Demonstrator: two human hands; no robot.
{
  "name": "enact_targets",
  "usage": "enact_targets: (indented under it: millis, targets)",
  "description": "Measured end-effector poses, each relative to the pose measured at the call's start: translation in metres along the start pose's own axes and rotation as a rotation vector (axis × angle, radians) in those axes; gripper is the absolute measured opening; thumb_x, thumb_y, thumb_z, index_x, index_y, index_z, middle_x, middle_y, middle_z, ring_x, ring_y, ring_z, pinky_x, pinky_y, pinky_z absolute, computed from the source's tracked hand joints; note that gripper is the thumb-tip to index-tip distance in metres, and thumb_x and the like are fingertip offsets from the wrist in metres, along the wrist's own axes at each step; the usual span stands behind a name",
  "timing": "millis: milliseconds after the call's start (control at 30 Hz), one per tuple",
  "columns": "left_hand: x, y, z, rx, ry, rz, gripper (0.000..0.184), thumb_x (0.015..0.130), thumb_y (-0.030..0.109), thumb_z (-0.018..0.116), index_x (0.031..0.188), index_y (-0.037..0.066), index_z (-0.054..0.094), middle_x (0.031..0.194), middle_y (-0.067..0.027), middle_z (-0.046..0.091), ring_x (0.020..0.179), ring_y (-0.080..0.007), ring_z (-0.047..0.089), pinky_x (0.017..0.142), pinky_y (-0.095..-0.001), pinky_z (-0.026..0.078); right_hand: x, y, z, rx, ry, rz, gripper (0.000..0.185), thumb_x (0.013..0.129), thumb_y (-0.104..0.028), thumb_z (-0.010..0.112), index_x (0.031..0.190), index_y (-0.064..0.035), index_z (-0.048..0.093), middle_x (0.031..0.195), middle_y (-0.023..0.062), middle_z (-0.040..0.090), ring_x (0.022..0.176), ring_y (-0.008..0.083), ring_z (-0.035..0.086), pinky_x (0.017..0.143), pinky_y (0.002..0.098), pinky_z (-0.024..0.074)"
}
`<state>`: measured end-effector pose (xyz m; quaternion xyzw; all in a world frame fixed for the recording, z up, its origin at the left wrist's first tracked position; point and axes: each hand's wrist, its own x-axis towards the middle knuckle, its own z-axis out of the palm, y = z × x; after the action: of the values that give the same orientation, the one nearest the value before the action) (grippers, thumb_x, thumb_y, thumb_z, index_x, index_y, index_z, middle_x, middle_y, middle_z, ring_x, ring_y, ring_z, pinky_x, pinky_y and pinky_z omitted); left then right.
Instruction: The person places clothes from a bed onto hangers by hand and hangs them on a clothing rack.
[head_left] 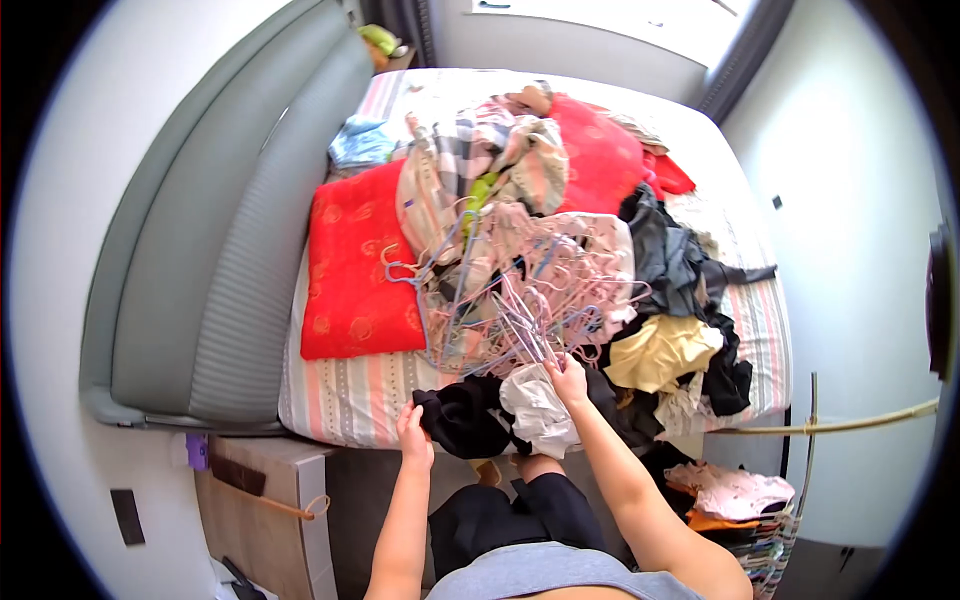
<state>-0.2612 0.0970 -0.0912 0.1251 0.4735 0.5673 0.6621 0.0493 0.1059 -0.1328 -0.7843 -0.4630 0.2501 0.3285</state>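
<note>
My left hand is at the near edge of the bed, its fingers closed on the left end of a bunched black garment. My right hand grips several thin clothes hangers, which fan out away from me. Beyond it spreads a tangled heap of pink and blue hangers, lying on pale pink cloth. A crumpled white garment lies just below my right hand, beside the black one. Exactly how my left fingertips pinch the cloth is partly hidden.
A red cushion lies left on the striped bed; another red piece lies behind. Yellow cloth and dark clothes are piled right. A bedside cabinet stands lower left, a rack with clothes lower right.
</note>
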Motion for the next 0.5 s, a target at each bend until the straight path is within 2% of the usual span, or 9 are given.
enact_targets:
  millis: [100, 133, 200, 233, 367, 467, 500]
  targets:
    - [0.008, -0.008, 0.046, 0.040, -0.117, -0.010, 0.023, 0.086, 0.003, 0.045, 0.106, -0.001, 0.054, 0.092, -0.0079, 0.061, 0.082, -0.0160, 0.060, 0.076, -0.0270, 0.049, -0.011, 0.010, -0.045, 0.385, 0.007, 0.006, 0.024, 0.084, -0.024, 0.061, 0.098, -0.0032, 0.060, 0.063, -0.0015, 0.056, 0.057, 0.0060, 0.051, 0.049, 0.0203, 0.0354]
    - [0.009, -0.012, 0.061, 0.049, -0.150, -0.026, 0.022, 0.086, 0.003, 0.044, 0.106, 0.000, 0.054, 0.092, -0.0079, 0.061, 0.081, -0.0160, 0.061, 0.075, -0.0270, 0.049, -0.011, 0.006, -0.065, 0.574, -0.040, 0.033, 0.026, 0.088, -0.028, 0.056, 0.098, -0.0045, 0.059, 0.059, -0.0022, 0.052, 0.051, 0.0050, 0.048, 0.045, 0.0187, 0.0333]
    - [0.010, -0.020, 0.090, 0.064, -0.216, -0.054, 0.022, 0.086, 0.002, 0.044, 0.106, 0.000, 0.054, 0.090, -0.0079, 0.062, 0.080, -0.0159, 0.061, 0.074, -0.0269, 0.050, -0.012, -0.004, -0.109, 0.797, -0.129, 0.293, 0.028, 0.088, -0.032, 0.055, 0.096, -0.0053, 0.058, 0.057, -0.0029, 0.049, 0.044, 0.0046, 0.043, 0.041, 0.0186, 0.0327]
    - [0.010, -0.026, 0.104, 0.076, -0.219, -0.059, 0.022, 0.086, 0.002, 0.044, 0.106, 0.000, 0.053, 0.090, -0.0081, 0.062, 0.080, -0.0159, 0.061, 0.073, -0.0270, 0.050, -0.008, -0.005, -0.122, 0.880, -0.115, 0.243, 0.029, 0.089, -0.034, 0.054, 0.093, -0.0060, 0.057, 0.057, -0.0021, 0.050, 0.041, 0.0049, 0.042, 0.039, 0.0187, 0.0326]
    - [0.005, -0.048, 0.151, 0.044, -0.290, -0.062, 0.023, 0.086, 0.002, 0.044, 0.107, -0.001, 0.053, 0.090, -0.0080, 0.062, 0.079, -0.0157, 0.061, 0.073, -0.0265, 0.050, 0.021, -0.004, -0.172, 1.060, -0.127, 0.259, 0.031, 0.089, -0.037, 0.052, 0.093, -0.0065, 0.057, 0.060, -0.0016, 0.052, 0.043, 0.0062, 0.045, 0.040, 0.0190, 0.0342]
    - [-0.001, -0.066, 0.180, 0.026, -0.254, -0.026, 0.025, 0.086, 0.002, 0.044, 0.109, -0.002, 0.052, 0.092, -0.0076, 0.061, 0.080, -0.0155, 0.061, 0.073, -0.0264, 0.050, 0.068, 0.043, -0.178, 0.912, -0.051, 0.361, 0.038, 0.086, -0.044, 0.053, 0.090, -0.0062, 0.059, 0.069, 0.0019, 0.058, 0.057, 0.0100, 0.055, 0.051, 0.0223, 0.0444]
    - [-0.002, -0.072, 0.188, 0.026, -0.242, -0.019, 0.025, 0.086, 0.002, 0.045, 0.110, -0.002, 0.052, 0.092, -0.0074, 0.061, 0.080, -0.0153, 0.061, 0.073, -0.0261, 0.050, 0.091, 0.080, -0.173, 0.782, -0.058, 0.388, 0.043, 0.085, -0.046, 0.054, 0.092, -0.0038, 0.060, 0.075, 0.0045, 0.061, 0.067, 0.0119, 0.059, 0.060, 0.0254, 0.0467]
